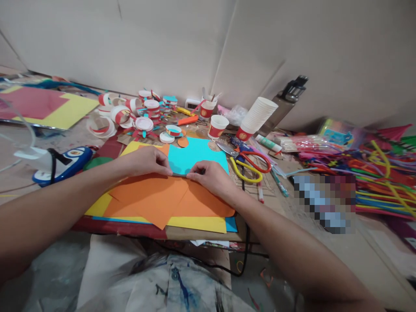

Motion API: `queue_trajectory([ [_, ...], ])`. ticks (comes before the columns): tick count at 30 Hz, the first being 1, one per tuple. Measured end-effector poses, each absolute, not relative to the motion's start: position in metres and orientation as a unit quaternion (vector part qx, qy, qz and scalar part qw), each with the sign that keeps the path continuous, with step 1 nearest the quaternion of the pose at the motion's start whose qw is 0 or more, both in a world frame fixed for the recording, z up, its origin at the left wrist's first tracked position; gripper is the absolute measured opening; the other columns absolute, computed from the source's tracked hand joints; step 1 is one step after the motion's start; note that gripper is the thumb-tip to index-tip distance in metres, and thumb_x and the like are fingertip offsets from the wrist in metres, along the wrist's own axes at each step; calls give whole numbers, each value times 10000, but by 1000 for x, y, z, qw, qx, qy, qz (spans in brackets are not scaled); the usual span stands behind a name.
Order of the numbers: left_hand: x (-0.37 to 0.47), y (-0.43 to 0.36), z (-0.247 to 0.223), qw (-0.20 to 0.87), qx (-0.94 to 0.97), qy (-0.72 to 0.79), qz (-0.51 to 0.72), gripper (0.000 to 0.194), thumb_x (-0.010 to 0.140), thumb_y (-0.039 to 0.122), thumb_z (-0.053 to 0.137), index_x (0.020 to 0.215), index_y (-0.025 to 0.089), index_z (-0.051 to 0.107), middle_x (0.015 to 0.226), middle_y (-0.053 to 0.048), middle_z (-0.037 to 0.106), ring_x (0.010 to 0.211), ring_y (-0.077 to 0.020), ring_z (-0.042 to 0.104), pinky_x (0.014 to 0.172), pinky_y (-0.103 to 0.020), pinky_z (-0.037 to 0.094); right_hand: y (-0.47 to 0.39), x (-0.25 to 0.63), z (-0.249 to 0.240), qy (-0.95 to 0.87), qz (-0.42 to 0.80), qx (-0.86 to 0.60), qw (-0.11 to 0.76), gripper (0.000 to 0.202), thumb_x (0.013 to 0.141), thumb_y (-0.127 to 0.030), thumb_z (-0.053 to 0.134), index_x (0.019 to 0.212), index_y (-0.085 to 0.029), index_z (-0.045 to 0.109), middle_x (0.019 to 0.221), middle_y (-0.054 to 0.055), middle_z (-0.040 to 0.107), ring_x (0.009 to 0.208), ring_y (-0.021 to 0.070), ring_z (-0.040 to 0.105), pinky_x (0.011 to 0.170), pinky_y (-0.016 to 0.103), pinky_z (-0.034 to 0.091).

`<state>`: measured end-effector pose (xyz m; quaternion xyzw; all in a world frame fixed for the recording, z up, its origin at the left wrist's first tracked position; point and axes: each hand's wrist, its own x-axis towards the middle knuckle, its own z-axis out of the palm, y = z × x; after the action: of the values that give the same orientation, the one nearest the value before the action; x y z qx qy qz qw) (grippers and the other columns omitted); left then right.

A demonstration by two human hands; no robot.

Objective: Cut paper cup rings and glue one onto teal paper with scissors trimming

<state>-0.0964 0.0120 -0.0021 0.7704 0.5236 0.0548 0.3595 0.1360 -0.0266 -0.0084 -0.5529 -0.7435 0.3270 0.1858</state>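
A turquoise sheet of paper (198, 154) with rounded cut-outs along its far edge lies in front of me. My left hand (147, 161) pinches its near edge at the left, thumb against fingers. Close by on the right, my right hand (208, 175) pinches the same edge. Beneath both hands spread orange sheets (159, 197), on top of yellow paper (198, 224) with a blue sheet (231, 224) showing at the corner. Just right of the turquoise paper rest scissors (250, 171) with red and yellow handles.
Paper cup crafts (143, 112) crowd the back left. A leaning stack of paper cups (258, 117) stands before a dark bottle (282, 104). Pipe cleaners (383, 173) lie at right, a blue-and-white device (65, 164) at left. A black cable (247, 242) hangs over the table edge.
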Motion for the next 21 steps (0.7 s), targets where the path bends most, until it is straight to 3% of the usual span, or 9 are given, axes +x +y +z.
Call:
queue_trajectory([
  [7,-95,15,-1,328,782,528,39,373,664,548,636,605,180,652,565,20,537,578,-124,458,562,-259,292,-18,131,-6,-684,374,-610,146,242,745,-382,697,640,-169,653,563,-42,573,520,83,442,476,248,271],
  [15,-89,13,-1,308,794,523,20,346,700,481,590,545,177,532,534,27,417,552,-112,381,538,-262,247,-20,130,-6,-709,351,-595,141,213,777,-363,674,693,-173,627,633,-37,603,578,89,483,508,233,297],
  [18,-90,14,-2,305,797,521,16,324,708,465,591,566,175,563,545,24,446,561,-112,399,541,-255,258,-19,132,-10,-715,355,-583,151,208,795,-378,662,739,-178,649,638,-43,588,574,86,470,514,231,293],
  [21,-93,16,-1,320,795,515,7,252,710,425,601,664,185,662,615,17,569,604,-123,478,559,-242,291,-18,132,-13,-718,345,-585,152,222,807,-405,648,768,-188,675,638,-43,591,564,88,463,510,237,284],
])
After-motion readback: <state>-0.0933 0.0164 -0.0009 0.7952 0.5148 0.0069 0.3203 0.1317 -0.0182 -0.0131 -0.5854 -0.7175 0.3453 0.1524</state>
